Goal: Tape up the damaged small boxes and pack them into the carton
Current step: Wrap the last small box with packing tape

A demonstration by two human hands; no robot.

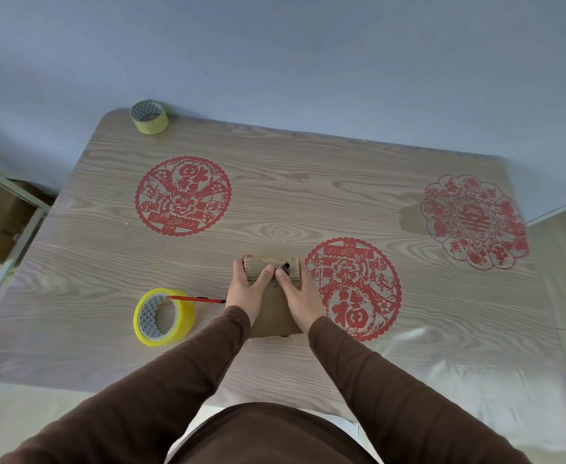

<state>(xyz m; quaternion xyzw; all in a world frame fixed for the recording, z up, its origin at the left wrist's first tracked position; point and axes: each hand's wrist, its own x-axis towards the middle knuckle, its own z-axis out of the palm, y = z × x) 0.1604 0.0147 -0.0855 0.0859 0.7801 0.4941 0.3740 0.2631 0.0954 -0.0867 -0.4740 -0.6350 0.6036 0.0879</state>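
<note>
A small brown cardboard box (274, 316) stands on the wood-grain table (274, 202), near its front middle. Its top face shows a dark hole (286, 265) and a tear. My left hand (246, 288) grips the box's left side, thumb pressed on top. My right hand (300, 291) grips its right side, thumb on top beside the hole; the two thumbs nearly meet. A yellow roll of clear tape (163, 316) lies flat to the left of the box, and a red strip (196, 299) runs from it toward my left wrist. No carton is in view.
A second, paler tape roll (149, 116) sits at the table's far left corner. Three red paper-cut designs lie under the table's clear cover (442, 356). A metal frame with brown boxes (3, 222) stands left of the table. A blue wall is behind.
</note>
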